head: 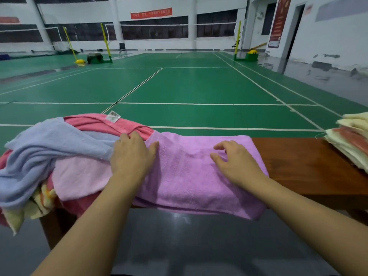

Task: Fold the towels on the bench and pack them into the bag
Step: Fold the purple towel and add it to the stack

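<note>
The purple towel [191, 172] lies folded across the worktop [306, 164]. The left hand [131, 154] presses flat on its left end, grip open; the right hand [237, 162] rests there, fingers loosely spread. The towel stack [352, 140] is cut off right.

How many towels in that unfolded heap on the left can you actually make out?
5 at least: blue towel on top, pink towel behind, pale pink towel in front, red towel and yellow striped towel underneath. More may be buried.
</note>
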The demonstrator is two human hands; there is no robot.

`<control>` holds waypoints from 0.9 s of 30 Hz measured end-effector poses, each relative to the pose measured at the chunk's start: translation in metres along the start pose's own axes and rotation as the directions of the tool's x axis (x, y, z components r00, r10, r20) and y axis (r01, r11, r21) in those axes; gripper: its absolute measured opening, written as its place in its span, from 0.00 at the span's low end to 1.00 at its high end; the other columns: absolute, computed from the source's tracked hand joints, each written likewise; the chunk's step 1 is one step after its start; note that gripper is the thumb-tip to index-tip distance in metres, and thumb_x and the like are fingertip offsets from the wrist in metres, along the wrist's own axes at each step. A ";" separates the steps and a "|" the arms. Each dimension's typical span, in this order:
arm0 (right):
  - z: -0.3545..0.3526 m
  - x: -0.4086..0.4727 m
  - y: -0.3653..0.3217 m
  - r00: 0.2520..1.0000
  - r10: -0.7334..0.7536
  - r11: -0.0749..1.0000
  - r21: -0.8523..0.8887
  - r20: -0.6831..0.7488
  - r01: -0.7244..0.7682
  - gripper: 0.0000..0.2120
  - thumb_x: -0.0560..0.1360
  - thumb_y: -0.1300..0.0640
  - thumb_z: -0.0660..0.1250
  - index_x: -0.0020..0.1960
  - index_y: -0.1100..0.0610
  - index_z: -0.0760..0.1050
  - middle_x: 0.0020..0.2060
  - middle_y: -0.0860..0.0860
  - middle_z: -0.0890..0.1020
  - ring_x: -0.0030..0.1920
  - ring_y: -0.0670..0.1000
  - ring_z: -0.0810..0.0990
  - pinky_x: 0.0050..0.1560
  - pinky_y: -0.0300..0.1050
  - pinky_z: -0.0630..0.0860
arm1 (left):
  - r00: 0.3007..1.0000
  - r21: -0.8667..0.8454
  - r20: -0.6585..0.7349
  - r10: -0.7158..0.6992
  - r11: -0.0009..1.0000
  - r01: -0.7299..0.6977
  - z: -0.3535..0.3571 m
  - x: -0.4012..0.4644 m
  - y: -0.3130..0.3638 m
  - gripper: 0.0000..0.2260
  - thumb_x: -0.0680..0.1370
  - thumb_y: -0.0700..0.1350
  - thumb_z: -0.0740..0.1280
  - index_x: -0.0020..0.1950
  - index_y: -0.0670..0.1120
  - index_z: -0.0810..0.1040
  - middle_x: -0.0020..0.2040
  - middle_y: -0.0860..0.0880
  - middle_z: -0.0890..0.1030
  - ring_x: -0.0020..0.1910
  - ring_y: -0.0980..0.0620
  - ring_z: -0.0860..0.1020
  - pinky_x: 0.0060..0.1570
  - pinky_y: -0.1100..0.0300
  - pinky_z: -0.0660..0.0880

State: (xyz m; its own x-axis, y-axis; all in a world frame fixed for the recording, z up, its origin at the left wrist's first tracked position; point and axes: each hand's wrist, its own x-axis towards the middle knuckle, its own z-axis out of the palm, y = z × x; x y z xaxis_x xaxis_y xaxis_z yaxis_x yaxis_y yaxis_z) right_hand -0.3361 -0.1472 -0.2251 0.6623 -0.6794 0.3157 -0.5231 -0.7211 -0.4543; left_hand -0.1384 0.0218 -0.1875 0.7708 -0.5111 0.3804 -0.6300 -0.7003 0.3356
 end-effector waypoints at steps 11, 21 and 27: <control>-0.044 0.006 0.076 0.867 0.499 0.828 -0.305 0.019 -0.470 0.24 0.75 0.34 0.65 0.45 0.55 0.79 0.46 0.55 0.83 0.45 0.60 0.81 0.47 0.51 0.79 | 0.996 -0.014 0.046 -0.080 0.997 0.080 0.008 0.016 0.022 0.21 0.78 0.61 0.66 0.52 0.43 0.80 0.52 0.38 0.82 0.52 0.36 0.80 0.51 0.47 0.76; -0.059 0.001 0.060 0.912 0.411 0.898 0.166 0.016 -0.407 0.14 0.79 0.48 0.68 0.44 0.59 0.76 0.41 0.53 0.80 0.41 0.55 0.78 0.39 0.48 0.69 | 0.999 -0.457 0.032 -0.009 0.889 0.023 0.009 0.021 0.025 0.12 0.81 0.51 0.66 0.47 0.45 0.85 0.41 0.45 0.84 0.44 0.42 0.80 0.47 0.49 0.76; -0.058 -0.001 0.071 0.845 0.532 0.657 0.656 -0.055 -0.371 0.16 0.72 0.53 0.78 0.55 0.56 0.77 0.50 0.49 0.80 0.47 0.48 0.79 0.42 0.44 0.73 | 0.999 -0.679 0.037 -0.027 0.732 0.045 0.004 0.017 0.029 0.13 0.83 0.51 0.65 0.51 0.44 0.85 0.43 0.47 0.82 0.45 0.46 0.78 0.47 0.52 0.73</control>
State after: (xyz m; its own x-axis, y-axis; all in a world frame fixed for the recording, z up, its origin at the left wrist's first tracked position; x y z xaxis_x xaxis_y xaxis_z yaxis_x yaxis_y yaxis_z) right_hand -0.4054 -0.2058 -0.2093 0.2515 -0.9653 0.0707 -0.2378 -0.1324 -0.9623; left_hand -0.1429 -0.0091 -0.1743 0.7903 -0.5102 0.3392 -0.4914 -0.1973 0.8483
